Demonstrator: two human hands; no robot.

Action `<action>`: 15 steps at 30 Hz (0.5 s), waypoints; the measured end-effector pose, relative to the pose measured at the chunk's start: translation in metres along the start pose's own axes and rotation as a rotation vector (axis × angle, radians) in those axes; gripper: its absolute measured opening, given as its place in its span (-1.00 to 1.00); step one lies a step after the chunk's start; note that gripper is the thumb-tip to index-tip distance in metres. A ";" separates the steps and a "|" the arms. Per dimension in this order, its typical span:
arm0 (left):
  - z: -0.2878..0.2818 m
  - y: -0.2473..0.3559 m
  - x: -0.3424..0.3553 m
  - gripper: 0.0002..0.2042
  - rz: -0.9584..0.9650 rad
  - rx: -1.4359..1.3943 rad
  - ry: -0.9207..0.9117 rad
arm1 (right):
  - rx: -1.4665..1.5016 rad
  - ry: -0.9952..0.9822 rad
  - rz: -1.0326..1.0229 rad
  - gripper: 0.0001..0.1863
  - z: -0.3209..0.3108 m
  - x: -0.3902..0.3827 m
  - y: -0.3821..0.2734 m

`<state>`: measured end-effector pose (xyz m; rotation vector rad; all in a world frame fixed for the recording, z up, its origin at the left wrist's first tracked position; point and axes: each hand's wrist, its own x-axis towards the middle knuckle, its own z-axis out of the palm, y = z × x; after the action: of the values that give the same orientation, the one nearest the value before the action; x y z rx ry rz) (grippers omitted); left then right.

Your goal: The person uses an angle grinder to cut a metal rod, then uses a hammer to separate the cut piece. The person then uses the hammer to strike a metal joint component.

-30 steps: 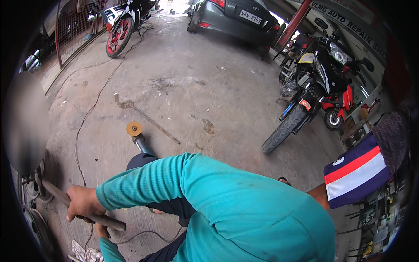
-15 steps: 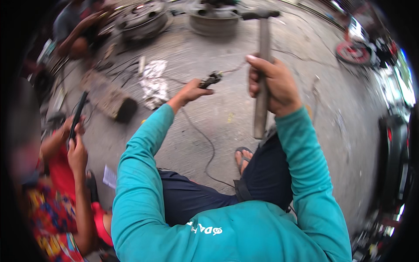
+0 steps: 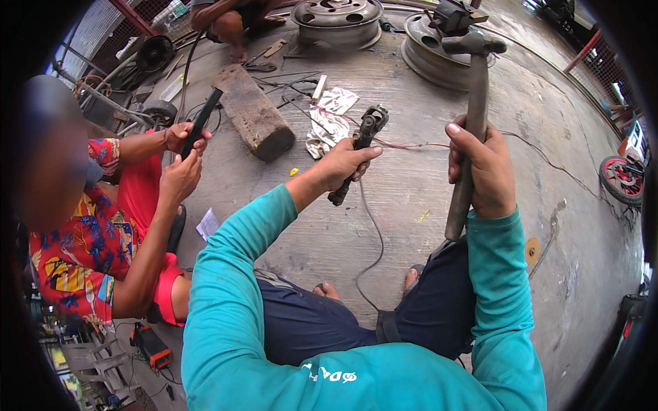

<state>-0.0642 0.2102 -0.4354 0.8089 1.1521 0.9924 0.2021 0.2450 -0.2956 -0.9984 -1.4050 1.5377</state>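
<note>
My left hand is closed around a short, dark, greasy universal-joint shaft. The forked joint end points up and away from me, and its lower end sticks out below my fingers. My right hand grips a hammer by its thick, worn handle. The hammer stands nearly upright with its dark metal head at the top, apart from the shaft. Both hands are held out in front of my knees, above the concrete floor.
A seated person at left holds a dark phone-like object. A wooden block, white rag, cables and two wheel rims lie ahead. A vise sits on the right rim. An orange-black box stands lower left.
The view has swung left, showing more of the seated person. The shaft is now more upright in my left hand and shows more clearly. My right hand still holds the hammer raised.
</note>
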 end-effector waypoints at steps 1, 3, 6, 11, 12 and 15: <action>0.000 0.002 -0.003 -0.73 -0.012 0.018 -0.005 | -0.028 0.013 -0.023 -0.68 -0.001 0.001 0.000; 0.002 0.008 -0.010 -0.73 0.006 0.038 -0.018 | -0.075 0.047 -0.062 -0.68 -0.001 0.000 -0.001; 0.002 0.012 -0.018 -0.75 0.004 -0.020 -0.063 | -0.136 0.069 -0.052 -0.69 -0.001 -0.006 -0.005; 0.005 0.012 -0.023 -0.81 -0.034 -0.125 -0.149 | -0.228 0.059 -0.130 -0.72 -0.005 -0.012 -0.005; 0.005 0.016 -0.024 -0.81 -0.047 -0.130 -0.126 | -0.228 0.043 -0.149 -0.72 -0.004 -0.012 -0.006; 0.014 0.020 -0.027 -0.85 -0.086 -0.131 -0.067 | -0.279 0.034 -0.137 -0.73 -0.002 -0.019 -0.011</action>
<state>-0.0574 0.1916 -0.4045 0.6776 1.0450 0.9522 0.2112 0.2285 -0.2839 -1.0619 -1.6593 1.2427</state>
